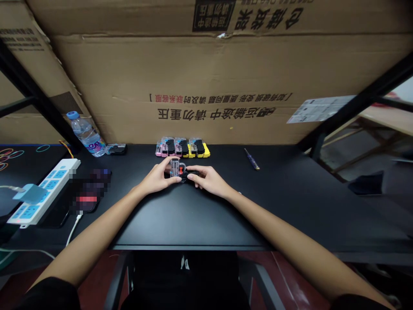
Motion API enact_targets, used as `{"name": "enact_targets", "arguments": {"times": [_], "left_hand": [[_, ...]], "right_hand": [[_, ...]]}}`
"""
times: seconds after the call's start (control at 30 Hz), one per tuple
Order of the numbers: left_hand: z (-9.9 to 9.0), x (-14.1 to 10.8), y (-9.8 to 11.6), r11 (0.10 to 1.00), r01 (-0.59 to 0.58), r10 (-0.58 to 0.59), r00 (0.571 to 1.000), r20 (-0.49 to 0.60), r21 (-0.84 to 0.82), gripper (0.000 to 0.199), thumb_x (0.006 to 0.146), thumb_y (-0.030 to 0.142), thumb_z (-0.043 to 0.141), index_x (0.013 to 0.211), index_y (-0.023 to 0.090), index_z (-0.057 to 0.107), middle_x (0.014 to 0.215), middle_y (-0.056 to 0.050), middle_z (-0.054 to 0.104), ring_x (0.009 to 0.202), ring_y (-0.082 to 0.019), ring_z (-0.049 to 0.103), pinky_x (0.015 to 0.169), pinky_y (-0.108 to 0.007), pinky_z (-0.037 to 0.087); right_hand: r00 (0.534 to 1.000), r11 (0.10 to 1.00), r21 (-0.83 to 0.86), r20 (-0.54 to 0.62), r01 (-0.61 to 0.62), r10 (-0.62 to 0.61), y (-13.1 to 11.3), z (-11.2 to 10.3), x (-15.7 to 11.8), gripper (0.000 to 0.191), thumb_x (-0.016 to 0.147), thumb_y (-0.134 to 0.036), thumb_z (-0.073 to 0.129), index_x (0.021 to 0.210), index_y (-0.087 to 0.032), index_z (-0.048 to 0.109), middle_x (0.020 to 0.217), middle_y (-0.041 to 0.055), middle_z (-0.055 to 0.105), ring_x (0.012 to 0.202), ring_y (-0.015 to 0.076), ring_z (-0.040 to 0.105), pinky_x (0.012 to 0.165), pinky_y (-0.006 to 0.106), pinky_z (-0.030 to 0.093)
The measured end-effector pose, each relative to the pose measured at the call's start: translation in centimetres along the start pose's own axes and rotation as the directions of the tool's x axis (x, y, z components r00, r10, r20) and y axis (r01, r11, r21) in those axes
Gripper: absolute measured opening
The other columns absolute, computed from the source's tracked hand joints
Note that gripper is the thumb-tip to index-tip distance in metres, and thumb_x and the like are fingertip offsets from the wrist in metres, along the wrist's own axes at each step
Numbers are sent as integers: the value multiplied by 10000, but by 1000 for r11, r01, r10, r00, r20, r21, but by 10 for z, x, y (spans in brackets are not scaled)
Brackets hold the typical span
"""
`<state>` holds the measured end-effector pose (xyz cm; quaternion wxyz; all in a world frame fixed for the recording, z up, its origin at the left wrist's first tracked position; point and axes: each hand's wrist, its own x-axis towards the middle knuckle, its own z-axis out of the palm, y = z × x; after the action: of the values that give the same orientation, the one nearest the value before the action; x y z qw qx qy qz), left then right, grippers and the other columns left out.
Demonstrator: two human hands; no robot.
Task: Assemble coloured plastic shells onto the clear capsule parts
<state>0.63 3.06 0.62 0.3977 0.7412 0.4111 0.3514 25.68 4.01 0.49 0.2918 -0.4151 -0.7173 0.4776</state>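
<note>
Both hands meet over the middle of the black table. My left hand (157, 177) is closed on the left side of a small clear-and-black plastic device (175, 168), thumb below and index finger on top. My right hand (209, 178) pinches the black part on its right side. A red-orange piece (181, 170) shows in the middle of the device. Whether the clear and black parts are joined cannot be made out. Just behind my hands stands a row of similar devices with pink (166, 147) and yellow (199, 148) bodies.
A screwdriver (251, 159) lies to the right. Toward the left are a water bottle (87, 134), another clear-and-black device (116, 149), a power strip (45, 193) and a phone (92, 189) on a white cable (75, 226). A large cardboard sheet (193, 69) rises behind the table.
</note>
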Motion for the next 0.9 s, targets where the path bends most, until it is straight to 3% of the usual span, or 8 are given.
{"name": "enact_targets", "arguments": {"times": [0.4, 0.57, 0.67, 0.77, 0.83, 0.9], "left_hand": [[1, 1, -4, 998, -58, 56, 998, -37, -31, 658, 857, 412, 818, 1424, 232, 536, 1303, -100, 745, 1126, -271, 754, 1078, -461, 560], [1, 4, -10, 980, 2, -27, 992, -126, -200, 675, 852, 446, 832, 1404, 205, 527, 1070, -66, 762, 917, -204, 762, 920, -369, 616], [-1, 5, -8, 963, 19, -67, 984, -168, -271, 759, 856, 440, 834, 1493, 236, 475, 1008, -36, 730, 844, -164, 744, 823, -301, 618], [-2, 6, -3, 953, 26, -82, 981, -176, -302, 682, 864, 463, 824, 1449, 233, 561, 981, -34, 726, 809, -160, 730, 767, -285, 618], [-3, 6, 0, 939, 58, -120, 979, -164, -340, 602, 853, 489, 825, 1353, 205, 646, 935, -35, 738, 783, -168, 723, 738, -291, 621], [-4, 7, 3, 906, 109, -175, 976, -129, -408, 608, 839, 515, 829, 1325, 187, 669, 909, -41, 751, 779, -184, 734, 717, -298, 624]], "right_hand": [[999, 997, 80, -36, 8, -5, 6, 4, 2, 605, 845, -489, 816, 1313, -122, 701, 684, 3, 669, 578, 152, 600, 518, 274, 487], [996, 981, 193, -90, 16, 1, 10, 4, 6, 574, 827, -510, 845, 1252, -187, 632, 709, -18, 651, 601, 160, 631, 500, 263, 517], [988, 968, 238, -149, 77, -42, 15, 2, 8, 515, 872, -534, 806, 1233, -230, 599, 780, -16, 655, 590, 145, 620, 498, 263, 521], [967, 971, 113, -171, 210, -189, 17, -2, 7, 467, 905, -513, 786, 1269, -262, 633, 1072, 54, 701, 680, 142, 649, 568, 285, 560], [936, 949, -68, -157, 308, -315, 16, -4, 5, 460, 906, -461, 800, 1310, -283, 670, 1322, 100, 642, 778, 152, 674, 660, 316, 600], [896, 894, -235, -142, 383, -421, 13, -6, 2, 418, 940, -418, 765, 1331, -290, 697, 1429, 120, 587, 870, 180, 689, 725, 344, 615]]}}
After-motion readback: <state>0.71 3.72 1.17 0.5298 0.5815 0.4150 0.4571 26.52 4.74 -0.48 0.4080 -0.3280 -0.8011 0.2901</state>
